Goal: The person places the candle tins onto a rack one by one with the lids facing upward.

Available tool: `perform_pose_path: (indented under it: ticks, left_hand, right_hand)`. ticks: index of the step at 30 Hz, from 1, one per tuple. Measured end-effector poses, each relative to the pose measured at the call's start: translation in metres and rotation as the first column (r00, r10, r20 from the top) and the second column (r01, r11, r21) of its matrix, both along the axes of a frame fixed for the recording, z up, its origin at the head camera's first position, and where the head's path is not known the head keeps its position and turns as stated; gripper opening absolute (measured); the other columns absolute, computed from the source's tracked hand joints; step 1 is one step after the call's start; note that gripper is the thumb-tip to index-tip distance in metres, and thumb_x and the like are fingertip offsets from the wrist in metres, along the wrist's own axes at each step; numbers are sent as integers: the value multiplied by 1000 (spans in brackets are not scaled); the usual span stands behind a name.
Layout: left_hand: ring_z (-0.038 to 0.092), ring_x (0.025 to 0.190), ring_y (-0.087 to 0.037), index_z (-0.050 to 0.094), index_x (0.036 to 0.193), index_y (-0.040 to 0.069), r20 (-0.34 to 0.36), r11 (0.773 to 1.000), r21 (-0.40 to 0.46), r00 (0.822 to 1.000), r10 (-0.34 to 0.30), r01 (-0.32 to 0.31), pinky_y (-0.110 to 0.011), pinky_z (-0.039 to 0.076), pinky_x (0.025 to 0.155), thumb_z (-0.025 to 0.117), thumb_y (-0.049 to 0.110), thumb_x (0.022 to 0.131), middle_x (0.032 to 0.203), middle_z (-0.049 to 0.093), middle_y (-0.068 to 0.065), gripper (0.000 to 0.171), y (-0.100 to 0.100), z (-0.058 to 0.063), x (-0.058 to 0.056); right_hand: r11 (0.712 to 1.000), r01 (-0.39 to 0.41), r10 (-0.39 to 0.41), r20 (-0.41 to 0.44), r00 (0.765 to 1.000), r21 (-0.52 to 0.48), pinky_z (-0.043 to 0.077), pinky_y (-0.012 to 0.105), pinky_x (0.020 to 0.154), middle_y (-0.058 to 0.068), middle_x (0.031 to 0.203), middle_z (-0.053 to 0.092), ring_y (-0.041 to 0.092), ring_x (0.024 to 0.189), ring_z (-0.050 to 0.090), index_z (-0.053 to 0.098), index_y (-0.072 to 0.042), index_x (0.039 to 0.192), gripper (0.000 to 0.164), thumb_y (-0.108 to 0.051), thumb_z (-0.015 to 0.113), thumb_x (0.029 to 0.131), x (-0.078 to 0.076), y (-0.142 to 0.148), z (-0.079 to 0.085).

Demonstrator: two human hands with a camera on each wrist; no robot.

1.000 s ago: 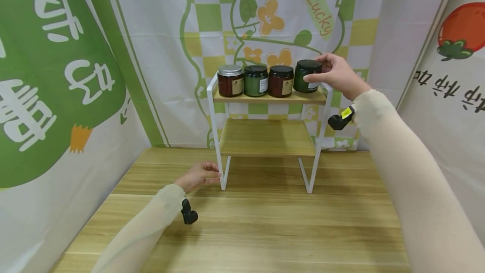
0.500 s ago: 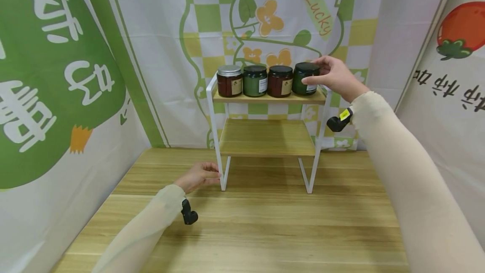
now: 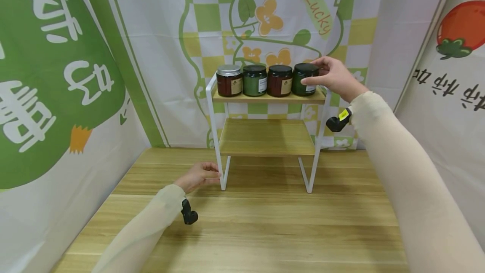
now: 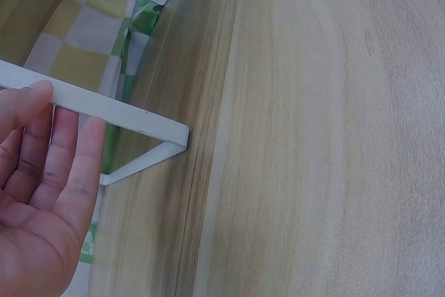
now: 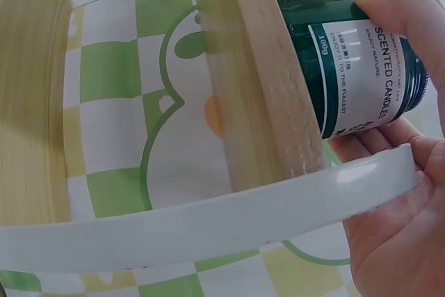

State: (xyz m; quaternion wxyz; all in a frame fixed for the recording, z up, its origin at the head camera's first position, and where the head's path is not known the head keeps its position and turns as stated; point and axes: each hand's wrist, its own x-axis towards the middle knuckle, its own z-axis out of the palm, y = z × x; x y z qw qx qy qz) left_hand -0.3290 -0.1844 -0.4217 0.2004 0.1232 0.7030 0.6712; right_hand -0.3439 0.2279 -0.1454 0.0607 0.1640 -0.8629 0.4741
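At the right end of the two-tier rack's upper board (image 3: 265, 100), my right hand (image 3: 337, 78) grips a green scented candle jar (image 3: 298, 85) with a black lid. Thumb and fingers lie on opposite sides of it, and its label (image 5: 365, 78) faces the right wrist camera. The jar stands upright on the board, close beside a dark red jar (image 3: 279, 83). Lower down, my left hand (image 3: 198, 177) pinches the rack's white left leg (image 4: 125, 113) near its foot, thumb on one side and fingers on the other.
Along the upper board also stand a green jar (image 3: 253, 83) and a dark red jar with a silver lid (image 3: 229, 84). Beneath is the lower board (image 3: 267, 136). The rack stands on a wooden table (image 3: 265, 231) before a printed cloth backdrop (image 3: 163, 75).
My right hand has brought the green candle jar slightly down and left, from a small tilt to upright beside the red jar. The left hand stays on the leg.
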Motion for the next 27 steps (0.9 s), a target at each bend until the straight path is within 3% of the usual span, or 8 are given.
perform_pose_path:
  ticks: [9, 19, 27]
  left_hand:
    - [65, 99, -22, 55, 98, 4, 7, 1000, 4, 1000, 10, -10, -52, 42, 110, 57, -2, 94, 96, 60, -4, 8, 0, 0, 0]
    - [66, 98, -20, 54, 99, 5, 7, 1000, -2, 1000, 16, -16, -51, 42, 109, 57, -2, 94, 96, 60, -4, 8, 1, 1, -1]
    - [65, 100, -22, 54, 100, 4, 7, 1000, -4, 1000, 15, -15, -48, 46, 107, 57, -1, 95, 98, 60, -5, 8, 1, 0, -1]
  right_hand:
    - [1000, 6, -6, 9, 1000, 10, 45, 36, 96, -2, 117, 54, 8, 102, 55, 42, -8, 135, 65, -28, 76, 84, -1, 0, -1]
    - [1000, 7, -7, 9, 1000, 30, 44, 41, 101, -3, 117, 54, 8, 102, 55, 41, -7, 137, 67, -30, 76, 85, -1, 1, 0]
    - [998, 18, -19, 26, 999, 59, 39, 46, 110, 1, 126, 49, 20, 121, 47, 37, -7, 143, 74, -35, 74, 85, -1, 1, 1]
